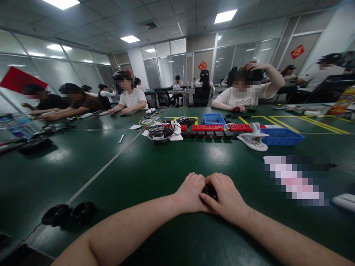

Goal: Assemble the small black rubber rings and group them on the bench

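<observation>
From here I see both hands [191,192] [226,194] bare, the fingers rounded at their tips. The left forearm [138,216] and right forearm [280,225] are uncovered too, smooth and tapering towards narrow wrists, with a few small, faint spots, and a soft crease marks the left elbow [90,245].
</observation>
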### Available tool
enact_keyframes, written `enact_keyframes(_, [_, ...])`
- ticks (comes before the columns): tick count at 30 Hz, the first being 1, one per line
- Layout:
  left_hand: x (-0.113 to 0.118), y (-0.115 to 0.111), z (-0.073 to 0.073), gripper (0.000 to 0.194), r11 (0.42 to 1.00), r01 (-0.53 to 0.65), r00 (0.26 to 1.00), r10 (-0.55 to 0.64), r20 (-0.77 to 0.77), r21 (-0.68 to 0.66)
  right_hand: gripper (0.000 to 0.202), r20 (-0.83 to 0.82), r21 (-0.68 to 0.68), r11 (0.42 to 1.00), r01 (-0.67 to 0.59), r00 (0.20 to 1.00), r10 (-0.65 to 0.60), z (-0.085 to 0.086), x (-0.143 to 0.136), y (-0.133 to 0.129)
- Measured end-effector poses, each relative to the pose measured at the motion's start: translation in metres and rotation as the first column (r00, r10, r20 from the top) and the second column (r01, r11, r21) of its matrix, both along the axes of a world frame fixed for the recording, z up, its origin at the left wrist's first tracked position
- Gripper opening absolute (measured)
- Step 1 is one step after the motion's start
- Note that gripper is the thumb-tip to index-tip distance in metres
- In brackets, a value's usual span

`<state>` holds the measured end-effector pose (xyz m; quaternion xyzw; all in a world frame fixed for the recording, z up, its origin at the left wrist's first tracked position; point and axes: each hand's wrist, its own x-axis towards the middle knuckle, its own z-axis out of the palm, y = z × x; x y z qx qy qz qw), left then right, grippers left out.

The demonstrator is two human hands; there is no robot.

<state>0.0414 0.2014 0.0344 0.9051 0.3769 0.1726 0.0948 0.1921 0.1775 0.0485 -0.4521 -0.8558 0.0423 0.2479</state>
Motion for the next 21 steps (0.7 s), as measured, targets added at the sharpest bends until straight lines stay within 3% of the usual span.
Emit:
enact_keyframes(7, [-0.001,0.002,0.002,0.042,1.000,-0.004,1.000,0.004,0.007,-0.024,0.012,-0.023,-0.005,0.999,-0.042,0.999,0.042,0.004,0.000,0.001])
enact_keyframes(12, [-0.006,0.010,0.005,0.033,0.985,0.150,0.989,-0.150,0.006,-0.089,0.013,-0.090,0.013,0.977,-0.213,0.973,0.213,0.008,0.003,-0.002])
enact_keyframes(17, [-0.010,0.017,0.003,0.031,0.969,0.220,0.975,-0.221,0.003,-0.115,0.021,-0.106,0.097,0.887,-0.451,0.882,0.460,0.011,0.002,-0.007])
enact_keyframes(21, [-0.009,0.017,0.001,0.034,0.966,0.232,0.972,-0.236,-0.020,-0.115,0.024,-0.110,0.096,0.865,-0.493,0.858,0.501,0.013,0.001,-0.011])
